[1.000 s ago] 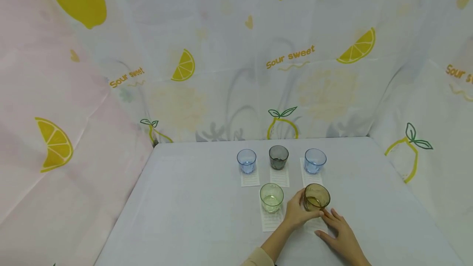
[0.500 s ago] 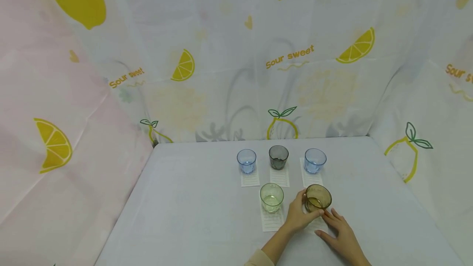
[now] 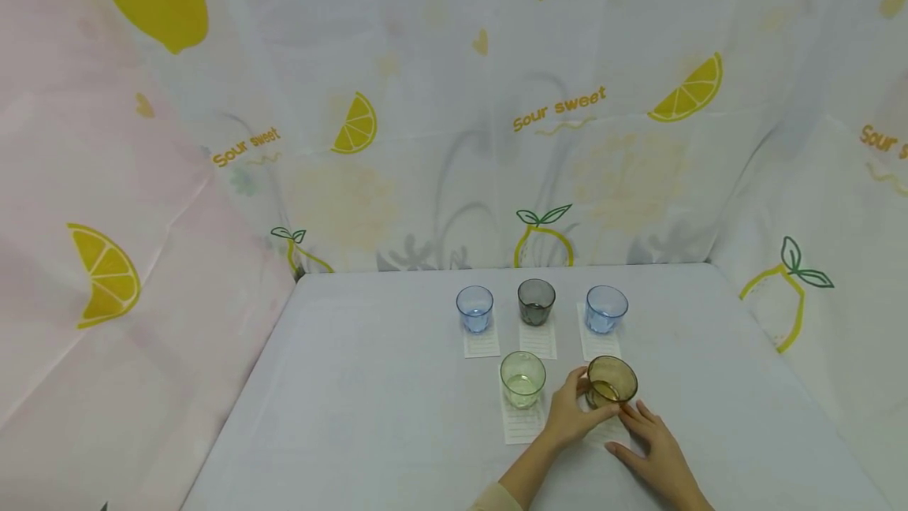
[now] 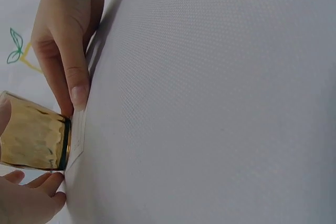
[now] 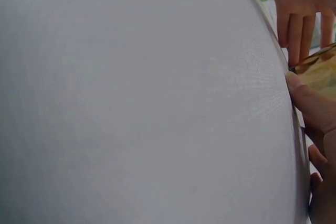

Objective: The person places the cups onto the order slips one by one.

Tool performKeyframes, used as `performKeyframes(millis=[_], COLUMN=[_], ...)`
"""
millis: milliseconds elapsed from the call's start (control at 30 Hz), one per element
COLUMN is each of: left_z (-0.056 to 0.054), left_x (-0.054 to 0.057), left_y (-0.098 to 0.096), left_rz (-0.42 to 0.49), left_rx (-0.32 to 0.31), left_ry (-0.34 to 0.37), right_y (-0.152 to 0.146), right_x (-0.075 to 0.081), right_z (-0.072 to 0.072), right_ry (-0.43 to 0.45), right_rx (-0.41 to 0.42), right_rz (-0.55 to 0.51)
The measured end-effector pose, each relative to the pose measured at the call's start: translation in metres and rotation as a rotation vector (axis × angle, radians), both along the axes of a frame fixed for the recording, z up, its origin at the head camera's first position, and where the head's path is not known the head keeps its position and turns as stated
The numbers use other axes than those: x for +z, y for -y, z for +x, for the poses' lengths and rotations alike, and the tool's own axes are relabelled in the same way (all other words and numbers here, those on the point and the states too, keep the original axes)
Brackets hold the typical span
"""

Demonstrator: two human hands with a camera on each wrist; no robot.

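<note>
My left hand (image 3: 571,416) holds an amber glass (image 3: 612,382), fingers round its left side and thumb across the front. The glass stands upright over a printed paper slip (image 3: 608,433). On the right, my right hand (image 3: 657,454) lies low by the glass, its fingertips at the base. In the left wrist view, the right thumb (image 4: 79,97) rests on or just at the slip's edge. A green glass (image 3: 522,379) stands on another slip, left of my left hand. The amber glass is only partly seen in the right wrist view.
Behind stand a blue glass (image 3: 474,309), a dark grey glass (image 3: 536,303) and a second blue glass (image 3: 606,309), each with a printed slip under it. The white table (image 3: 369,408) meets a lemon-print cloth (image 3: 426,203) at the back and sides.
The amber glass has shifted slightly to the right and toward me, with my left hand following it. My right hand stays practically where it was.
</note>
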State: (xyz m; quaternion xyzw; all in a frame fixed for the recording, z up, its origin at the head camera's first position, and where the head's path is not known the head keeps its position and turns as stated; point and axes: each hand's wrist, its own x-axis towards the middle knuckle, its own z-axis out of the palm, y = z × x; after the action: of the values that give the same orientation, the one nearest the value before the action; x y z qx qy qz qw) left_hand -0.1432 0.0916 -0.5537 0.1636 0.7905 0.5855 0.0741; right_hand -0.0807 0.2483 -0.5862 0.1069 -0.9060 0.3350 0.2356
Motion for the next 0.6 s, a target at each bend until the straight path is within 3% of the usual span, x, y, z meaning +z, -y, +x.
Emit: performKeyframes(millis=[100,300,433,600], left_z=[0.000,0.003,0.003,-0.001], left_x=[0.001,0.012,0.030,0.065], left_y=[0.003,0.014,0.027,0.053], left_rz=[-0.008,-0.037,0.050,0.241], left_rx=[0.004,0.004,-0.052,-0.126], left_ry=[0.034,0.014,0.018,0.050], right_y=[0.000,0.001,-0.001,-0.007], right_x=[-0.001,0.003,0.010,0.026], right_z=[-0.001,0.000,0.000,-0.003], right_ry=[-0.004,0.020,0.026,-0.037], right_rx=[0.007,-0.011,-0.045,-0.121], right_rz=[-0.005,-0.022,-0.065,-0.065])
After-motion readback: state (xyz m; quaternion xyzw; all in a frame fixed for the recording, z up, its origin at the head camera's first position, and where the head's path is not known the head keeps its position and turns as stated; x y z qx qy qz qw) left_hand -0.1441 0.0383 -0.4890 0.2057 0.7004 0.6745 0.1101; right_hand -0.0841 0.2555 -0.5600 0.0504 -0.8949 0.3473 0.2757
